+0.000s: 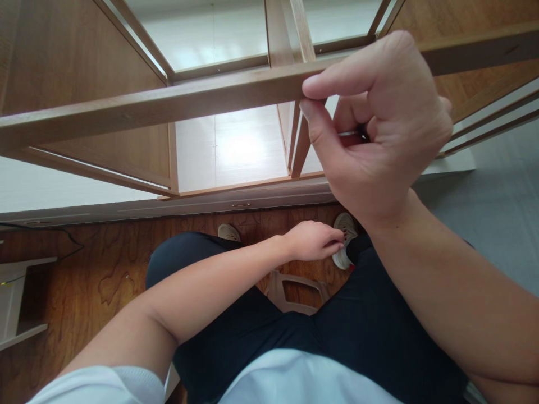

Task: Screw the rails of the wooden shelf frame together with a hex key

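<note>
Wooden rail [168,104] of the shelf frame, front top edge, is pinched by the right hand [374,134]: thumb under, forefinger on top, grip narrow & shut on it; a thin metal bit shows in the curled fingers, can't tell what. Looks like a fitting/fastening step; next move prob. needs a steady hold at that joint w/ the upright [295,134]. Left hand [314,240] sits low between the knees, fingers closed, contents unclear. Below: plastic stool [295,292], wood-pattern floor [96,264], grey floor at right.
</note>
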Motion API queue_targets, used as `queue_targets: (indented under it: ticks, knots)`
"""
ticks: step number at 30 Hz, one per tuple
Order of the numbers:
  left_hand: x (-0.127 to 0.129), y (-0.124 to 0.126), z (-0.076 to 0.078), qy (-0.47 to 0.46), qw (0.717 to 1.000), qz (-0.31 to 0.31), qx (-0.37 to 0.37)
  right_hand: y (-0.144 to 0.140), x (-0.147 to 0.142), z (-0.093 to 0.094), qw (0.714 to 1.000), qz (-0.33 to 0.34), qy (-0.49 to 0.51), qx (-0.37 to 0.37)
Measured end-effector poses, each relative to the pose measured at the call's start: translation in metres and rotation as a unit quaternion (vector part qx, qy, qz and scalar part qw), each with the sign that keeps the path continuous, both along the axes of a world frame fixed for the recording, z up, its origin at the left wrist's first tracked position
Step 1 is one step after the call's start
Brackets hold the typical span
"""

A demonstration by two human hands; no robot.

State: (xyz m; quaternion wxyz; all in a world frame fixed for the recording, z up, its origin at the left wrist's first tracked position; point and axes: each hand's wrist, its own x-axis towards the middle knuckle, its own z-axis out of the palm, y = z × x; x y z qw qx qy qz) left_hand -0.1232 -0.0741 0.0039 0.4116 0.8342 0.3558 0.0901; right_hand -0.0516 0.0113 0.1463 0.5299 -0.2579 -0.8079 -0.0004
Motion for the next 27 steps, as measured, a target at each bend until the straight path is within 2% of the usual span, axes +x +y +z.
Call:
queue_targets:
  ticks: [12,20,27]
  knots:
    - [-0.0005,-0.0012,-0.0013,-0.005,1.0,-0.002,-0.007,-0.0021,-0.0037,0.0002,1.0,-0.017,0.015,-0.002]
    - [-0.0008,-0.002,-0.0018,-0.012,1.0,-0.001,-0.008,-0.0057,-0.0054,0.0022,0.998,-0.054,0.009,-0.016]
    - [-0.0022,-0.0036,-0.0003,-0.006,1.0,0.001,-0.004,-0.0027,-0.0047,0.0001,0.999,-0.047,0.021,0.002]
